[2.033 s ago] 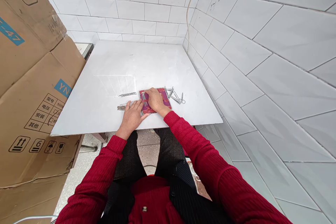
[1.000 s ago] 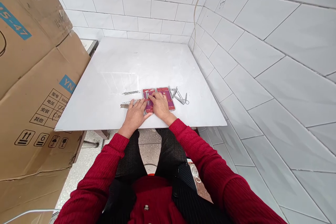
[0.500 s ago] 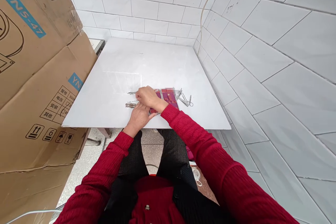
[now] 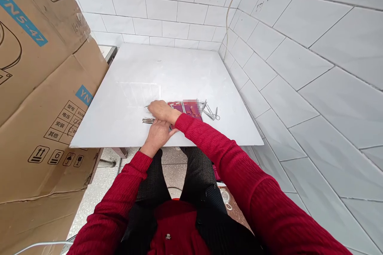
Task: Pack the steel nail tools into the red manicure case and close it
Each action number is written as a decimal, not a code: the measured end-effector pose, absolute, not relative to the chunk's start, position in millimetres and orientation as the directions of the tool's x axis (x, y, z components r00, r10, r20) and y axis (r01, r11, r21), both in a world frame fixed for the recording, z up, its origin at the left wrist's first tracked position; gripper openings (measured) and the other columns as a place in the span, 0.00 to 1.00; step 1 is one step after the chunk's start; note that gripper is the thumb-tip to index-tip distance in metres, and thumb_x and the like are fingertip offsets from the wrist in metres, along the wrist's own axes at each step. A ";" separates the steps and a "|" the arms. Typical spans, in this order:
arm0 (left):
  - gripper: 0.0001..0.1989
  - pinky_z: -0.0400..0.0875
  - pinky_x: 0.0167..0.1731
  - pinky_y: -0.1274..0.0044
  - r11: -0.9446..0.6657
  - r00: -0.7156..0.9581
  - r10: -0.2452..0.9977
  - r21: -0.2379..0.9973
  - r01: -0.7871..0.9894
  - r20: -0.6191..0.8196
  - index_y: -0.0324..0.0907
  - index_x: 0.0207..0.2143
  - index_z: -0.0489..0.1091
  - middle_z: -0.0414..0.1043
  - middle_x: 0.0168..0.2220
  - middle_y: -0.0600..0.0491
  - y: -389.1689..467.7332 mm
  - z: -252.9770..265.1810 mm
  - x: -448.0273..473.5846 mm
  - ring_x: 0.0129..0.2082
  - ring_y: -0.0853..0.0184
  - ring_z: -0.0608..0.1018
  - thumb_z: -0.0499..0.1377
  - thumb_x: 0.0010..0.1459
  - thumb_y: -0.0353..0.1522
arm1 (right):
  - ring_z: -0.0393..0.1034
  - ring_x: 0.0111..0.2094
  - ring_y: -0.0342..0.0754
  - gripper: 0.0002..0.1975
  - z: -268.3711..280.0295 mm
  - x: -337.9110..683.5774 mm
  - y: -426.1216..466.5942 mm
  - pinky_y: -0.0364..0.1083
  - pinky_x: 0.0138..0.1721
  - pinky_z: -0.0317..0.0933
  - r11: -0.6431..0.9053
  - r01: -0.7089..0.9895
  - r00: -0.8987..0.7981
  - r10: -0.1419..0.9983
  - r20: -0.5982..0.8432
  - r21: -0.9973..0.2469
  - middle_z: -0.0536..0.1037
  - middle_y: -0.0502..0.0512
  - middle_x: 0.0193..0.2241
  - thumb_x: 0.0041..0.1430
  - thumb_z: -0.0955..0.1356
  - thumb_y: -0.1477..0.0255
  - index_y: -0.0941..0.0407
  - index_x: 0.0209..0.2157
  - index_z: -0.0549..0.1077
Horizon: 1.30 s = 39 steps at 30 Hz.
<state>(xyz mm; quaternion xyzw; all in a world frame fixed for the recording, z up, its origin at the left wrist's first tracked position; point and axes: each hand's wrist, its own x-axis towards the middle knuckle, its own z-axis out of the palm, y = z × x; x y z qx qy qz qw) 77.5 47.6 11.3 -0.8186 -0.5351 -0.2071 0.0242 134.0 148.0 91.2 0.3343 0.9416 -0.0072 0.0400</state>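
Observation:
A dark red manicure case [image 4: 191, 108] lies unfolded on the white table, with metal tools in its loops and part of it blurred out. My left hand [image 4: 157, 133] rests at the case's lower left edge, thumb stretched aside and fingers extended forward, partly under my right hand. Crossing above it, my right hand [image 4: 160, 110] is curled downward left of the case, by small metal tools mostly covered by it; its fingertips are hidden. Nail clippers [image 4: 148, 120] lie just left of my left hand. To the right of the case are small scissors and other metal tools [image 4: 212, 112].
The white table [image 4: 185, 69] meets tiled walls at the back and right. A large cardboard box [image 4: 60, 87] stands along the left side. A cable [image 4: 229, 16] hangs down the corner. Below the table's right front, white rings [image 4: 226, 199] lie on a brown surface.
My right hand has shifted left, away from the case and over the small metal tools, uncovering more of the case's left panel. My left hand stays in about the same place.

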 end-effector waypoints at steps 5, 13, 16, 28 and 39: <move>0.29 0.62 0.67 0.57 -0.445 0.364 0.853 0.158 0.881 0.373 0.32 0.63 0.68 0.70 0.64 0.33 45.7 17.2 79.5 0.65 0.47 0.72 0.58 0.69 0.45 | 0.76 0.38 0.49 0.12 90.9 182.3 169.0 0.44 0.41 0.66 0.513 0.741 -0.511 0.849 0.133 -0.434 0.83 0.58 0.39 0.63 0.64 0.79 0.60 0.45 0.77; 0.30 0.57 0.69 0.55 -0.418 0.356 0.882 0.163 0.894 0.309 0.35 0.65 0.67 0.66 0.68 0.35 45.4 21.2 80.5 0.68 0.48 0.69 0.56 0.70 0.46 | 0.70 0.23 0.42 0.23 52.5 249.6 177.9 0.40 0.30 0.66 0.175 0.460 -0.217 0.973 0.081 -0.871 0.76 0.43 0.23 0.57 0.65 0.80 0.57 0.54 0.74; 0.30 0.57 0.69 0.55 -0.409 0.352 0.889 0.162 0.898 0.293 0.35 0.65 0.67 0.65 0.68 0.35 44.9 23.1 81.1 0.68 0.48 0.68 0.57 0.70 0.45 | 0.72 0.23 0.41 0.21 40.7 249.0 185.4 0.40 0.29 0.67 0.137 0.385 -0.183 0.981 0.069 -0.913 0.77 0.44 0.25 0.56 0.65 0.80 0.56 0.52 0.75; 0.30 0.58 0.68 0.53 -0.407 0.350 0.888 0.158 0.899 0.297 0.35 0.66 0.66 0.66 0.68 0.34 45.8 22.7 81.1 0.68 0.47 0.69 0.56 0.70 0.46 | 0.76 0.26 0.45 0.21 50.2 239.6 177.9 0.42 0.32 0.71 0.086 0.479 -0.205 0.979 -0.016 -0.874 0.78 0.47 0.23 0.60 0.66 0.80 0.60 0.54 0.77; 0.30 0.58 0.68 0.53 -0.420 0.356 0.878 0.158 0.894 0.319 0.36 0.65 0.67 0.67 0.67 0.35 46.1 21.5 80.3 0.67 0.46 0.70 0.56 0.69 0.46 | 0.77 0.44 0.50 0.17 65.4 234.3 162.9 0.44 0.46 0.65 0.327 0.824 -0.327 0.941 0.082 -0.462 0.85 0.58 0.44 0.67 0.63 0.76 0.57 0.45 0.83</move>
